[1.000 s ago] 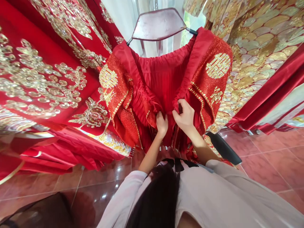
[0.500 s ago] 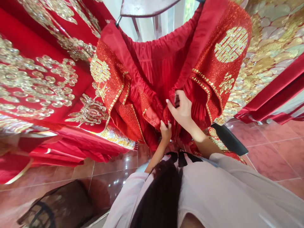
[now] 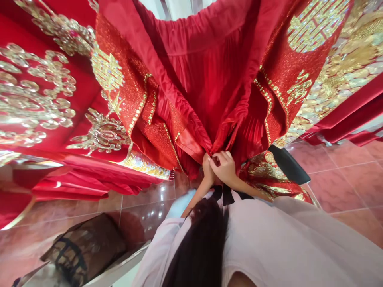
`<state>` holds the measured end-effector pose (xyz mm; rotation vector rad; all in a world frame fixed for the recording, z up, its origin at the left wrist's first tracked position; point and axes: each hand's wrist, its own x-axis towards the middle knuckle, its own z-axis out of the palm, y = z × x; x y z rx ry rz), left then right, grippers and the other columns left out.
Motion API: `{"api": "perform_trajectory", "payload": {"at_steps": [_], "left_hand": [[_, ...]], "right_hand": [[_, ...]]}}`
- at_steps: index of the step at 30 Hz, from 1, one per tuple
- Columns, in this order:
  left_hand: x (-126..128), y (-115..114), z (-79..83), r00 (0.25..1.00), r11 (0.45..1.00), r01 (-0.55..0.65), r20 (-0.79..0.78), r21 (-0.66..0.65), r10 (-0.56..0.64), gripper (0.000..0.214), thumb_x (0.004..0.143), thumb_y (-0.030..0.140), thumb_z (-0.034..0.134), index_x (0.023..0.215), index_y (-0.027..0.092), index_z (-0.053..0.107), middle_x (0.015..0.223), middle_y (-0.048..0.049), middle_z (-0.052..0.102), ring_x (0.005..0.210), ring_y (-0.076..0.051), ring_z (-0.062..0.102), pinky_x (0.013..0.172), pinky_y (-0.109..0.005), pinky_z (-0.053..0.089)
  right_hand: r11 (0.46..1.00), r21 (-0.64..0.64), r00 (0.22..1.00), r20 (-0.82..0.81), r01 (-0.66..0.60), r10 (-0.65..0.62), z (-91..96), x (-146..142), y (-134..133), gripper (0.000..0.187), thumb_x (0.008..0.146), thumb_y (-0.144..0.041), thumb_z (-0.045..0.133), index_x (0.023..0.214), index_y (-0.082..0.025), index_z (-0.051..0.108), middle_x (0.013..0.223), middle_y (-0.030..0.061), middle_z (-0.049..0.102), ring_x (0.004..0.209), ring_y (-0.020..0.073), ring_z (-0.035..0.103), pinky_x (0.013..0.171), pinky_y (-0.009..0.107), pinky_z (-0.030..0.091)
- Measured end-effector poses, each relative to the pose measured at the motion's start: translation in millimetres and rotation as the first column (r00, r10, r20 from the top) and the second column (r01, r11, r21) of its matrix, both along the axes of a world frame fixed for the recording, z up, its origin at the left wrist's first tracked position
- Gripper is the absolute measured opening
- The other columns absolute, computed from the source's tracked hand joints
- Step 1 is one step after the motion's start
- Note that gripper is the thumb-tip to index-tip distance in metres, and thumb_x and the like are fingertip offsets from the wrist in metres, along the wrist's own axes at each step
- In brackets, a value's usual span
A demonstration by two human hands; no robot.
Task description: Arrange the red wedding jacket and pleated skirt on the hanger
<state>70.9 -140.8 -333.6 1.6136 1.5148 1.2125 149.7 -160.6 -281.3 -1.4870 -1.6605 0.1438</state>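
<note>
At the far left, a red garment with clear beadwork [image 3: 36, 95] is hanging, and folds of plain red cloth [image 3: 72, 177] are spreading out below it. Under these, a dark brown bag [image 3: 89, 247] is resting near the floor. In the middle, a red pleated skirt [image 3: 194, 83] with a gathered waistband is hanging open in front of the person, its glittering panels carrying a round gold emblem [image 3: 107, 69] on the left and another on the right. The left hand [image 3: 208, 171] is pinching the waistband where its two edges are meeting at the bottom of the V-shaped opening; some of its fingers are hiding behind the other hand. The right hand [image 3: 225, 169], touching it, is pinching the same spot between thumb and fingertips. Further right, a red-and-gold patterned cloth [image 3: 266, 171] is lying below the skirt, and a flat black object [image 3: 289, 165] is jutting out beside it. A gold scale-patterned garment [image 3: 353, 67] is hanging at the far right, above the reddish tiled floor [image 3: 347, 175].
</note>
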Motion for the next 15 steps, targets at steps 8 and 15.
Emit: {"api": "perform_trajectory", "payload": {"at_steps": [8, 15], "left_hand": [[-2, -5, -3.7, 0.998, 0.998, -0.034, -0.044, 0.052, 0.036, 0.019, 0.086, 0.014, 0.041, 0.067, 0.019, 0.044, 0.07, -0.0049, 0.05, 0.068, -0.017, 0.049, 0.068, -0.033, 0.043], [-3, -1, -7.4, 0.992, 0.992, -0.044, -0.112, 0.118, 0.057, 0.024, 0.086, 0.014, 0.04, 0.062, 0.016, 0.043, 0.065, -0.0014, 0.048, 0.063, -0.013, 0.047, 0.063, -0.025, 0.04]], "right_hand": [[0.818, -0.463, 0.732, -0.677, -0.341, -0.078, 13.5, 3, 13, 0.022, 0.073, -0.027, 0.061, 0.059, -0.015, 0.05, 0.062, 0.0026, 0.048, 0.064, 0.0127, 0.043, 0.064, 0.025, 0.037], [0.6, -0.452, 0.388, -0.889, -0.661, -0.243, 25.2, 6, 22, 0.028, 0.063, -0.039, 0.059, 0.058, -0.014, 0.048, 0.045, -0.0073, 0.027, 0.039, 0.0024, 0.019, 0.039, 0.018, 0.01]]}}
